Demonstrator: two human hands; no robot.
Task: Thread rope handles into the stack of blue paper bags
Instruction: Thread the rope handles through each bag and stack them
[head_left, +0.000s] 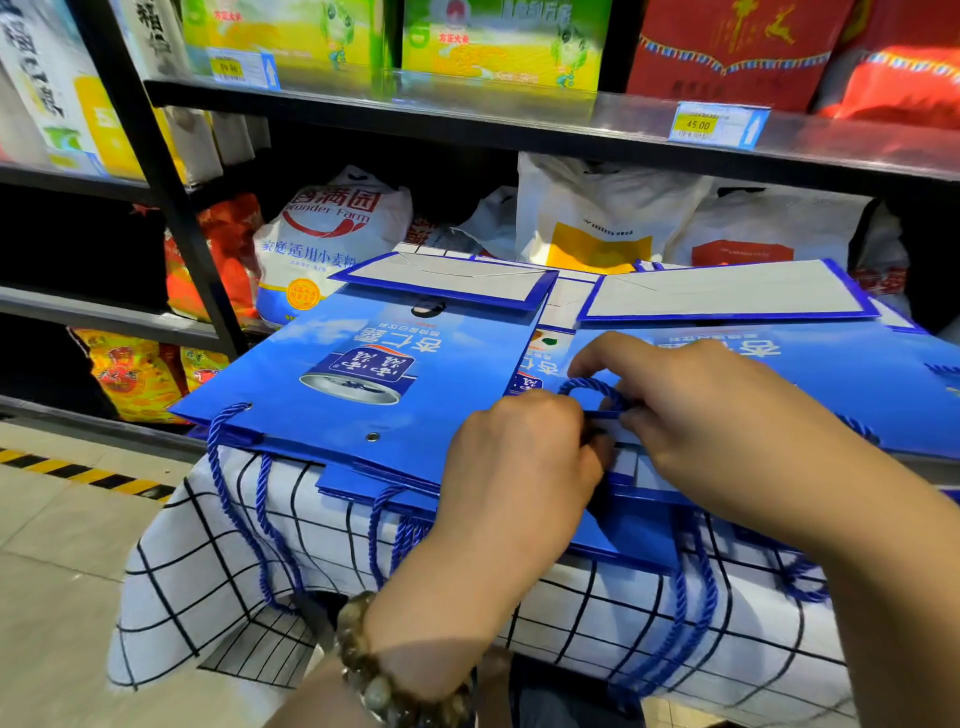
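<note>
The right hand (691, 415) pinches a blue rope handle (592, 388) between thumb and fingertips, so the cord stands up in a small loop just above the mouth edge of the right-hand bag (831, 374). The left hand (519, 467) is curled against that same edge with its fingertips hidden under its own knuckles. It may be steadying the paper or feeding the cord's end at the hole, but I cannot tell which, nor what it grips.

That bag lies flat on top of a stack of blue paper bags, touching a second pile to its left. The left-hand bag (363, 353) on top of that pile shows a cord at its far-left hole, while its other eyelet (372, 437) sits bare.

Below both piles, the hanging cords (693, 597) of lower bags droop over the near edge of the tabletop and across the checked cloth (234, 597). Behind stands a black shelf (467, 111) with a flour sack (332, 228) and other goods.

I judge the work well under way. Several lower bags seem already threaded, one handle is being fitted now, and at least the bare eyelet remains. The pile is too tightly layered to count how many bags are left.
</note>
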